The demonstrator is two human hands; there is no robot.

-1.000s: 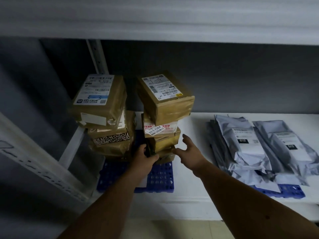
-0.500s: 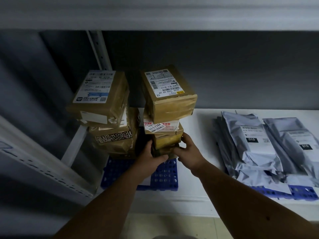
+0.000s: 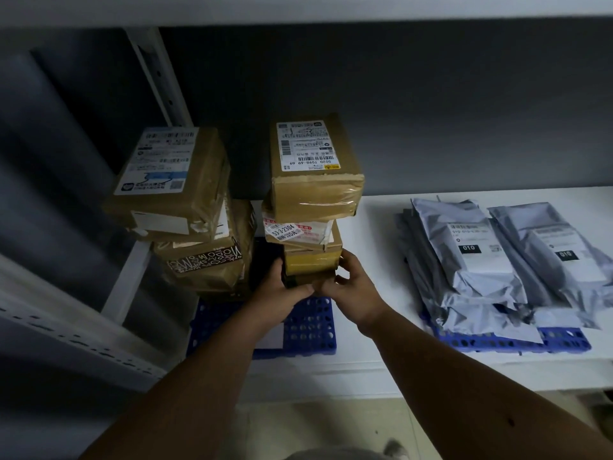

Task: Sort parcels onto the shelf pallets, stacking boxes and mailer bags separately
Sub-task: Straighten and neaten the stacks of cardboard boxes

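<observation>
Flanking perhaps four boxes [image 3: 311,200]: mailer bags [image 3: 481,257].

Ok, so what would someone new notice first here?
Two leaning box stacks on a blue pallet at the shelf's left. Both hands, left and right, grip the bottom box of the right stack. Grey mailer bags lie piled on a second pallet to the right.

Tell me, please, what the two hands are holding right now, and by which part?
Both hold the lowest box of the right stack: left hand on its left side, right hand on its right front corner.
</observation>
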